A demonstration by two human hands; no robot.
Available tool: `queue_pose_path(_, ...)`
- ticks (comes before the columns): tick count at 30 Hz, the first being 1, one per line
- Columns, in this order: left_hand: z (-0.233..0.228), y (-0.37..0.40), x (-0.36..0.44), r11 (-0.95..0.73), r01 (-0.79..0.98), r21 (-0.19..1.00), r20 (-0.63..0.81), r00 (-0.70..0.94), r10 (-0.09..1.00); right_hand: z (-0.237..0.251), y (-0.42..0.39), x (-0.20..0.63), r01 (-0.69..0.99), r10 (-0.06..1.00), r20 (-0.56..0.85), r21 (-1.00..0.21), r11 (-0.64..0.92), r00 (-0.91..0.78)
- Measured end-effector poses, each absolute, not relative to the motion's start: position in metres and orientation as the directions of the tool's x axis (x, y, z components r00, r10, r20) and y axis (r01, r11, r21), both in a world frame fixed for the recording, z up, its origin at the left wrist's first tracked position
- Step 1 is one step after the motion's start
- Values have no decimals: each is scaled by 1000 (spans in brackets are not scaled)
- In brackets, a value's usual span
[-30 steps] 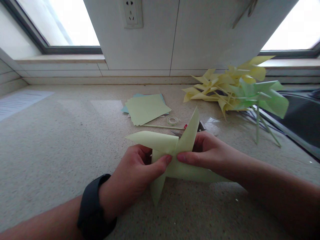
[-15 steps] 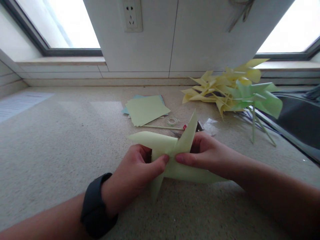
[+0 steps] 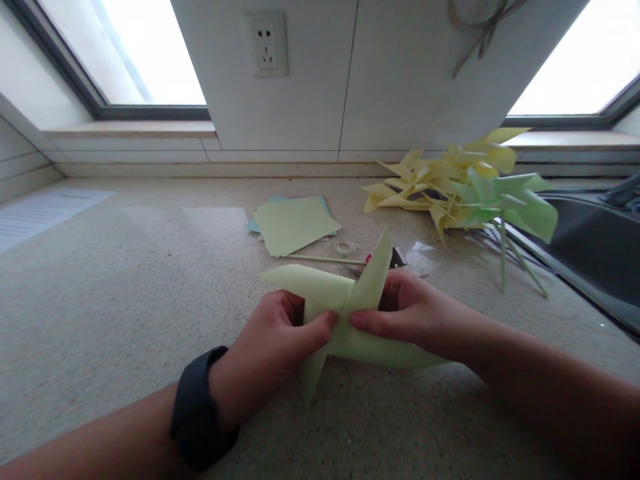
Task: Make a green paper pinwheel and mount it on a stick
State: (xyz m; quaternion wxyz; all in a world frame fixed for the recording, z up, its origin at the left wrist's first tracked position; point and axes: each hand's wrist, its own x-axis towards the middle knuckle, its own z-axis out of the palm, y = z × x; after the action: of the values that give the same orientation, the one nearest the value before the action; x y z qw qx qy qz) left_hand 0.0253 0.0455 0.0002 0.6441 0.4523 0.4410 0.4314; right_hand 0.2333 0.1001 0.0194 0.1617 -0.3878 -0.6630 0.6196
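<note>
A pale green paper pinwheel (image 3: 370,343) is held just above the speckled counter, its pointed blades spreading out on several sides. My left hand (image 3: 287,340), with a dark band on the wrist, grips it from the left, the thumb pressing near its centre. From the other side my right hand (image 3: 405,310) pinches it, thumb on top and close to the left thumb. The fingers beneath the paper are mostly hidden. Just beyond the pinwheel lie a thin pale stick (image 3: 327,259) and a roll of clear tape (image 3: 345,247).
Behind the hands is a stack of coloured paper sheets (image 3: 297,225). Finished yellow pinwheels (image 3: 425,180) and a green pinwheel (image 3: 520,200) on a stick lie at the back right, beside a dark sink (image 3: 595,233). A printed sheet (image 3: 45,215) rests at far left.
The camera view has tilted up slightly, so the scene sits a little lower. Both hands keep the same hold on the pinwheel.
</note>
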Motion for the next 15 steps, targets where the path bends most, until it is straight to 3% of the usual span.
queue_pose_path(10, 2, 45, 26, 234, -180, 956, -189, 236, 953, 22, 102, 231, 288, 698, -259, -954, -77, -668)
queue_pose_path(15, 2, 46, 24, 251, -209, 945, -202, 230, 952, 27, 104, 236, 225, 669, -283, -959, -174, -688)
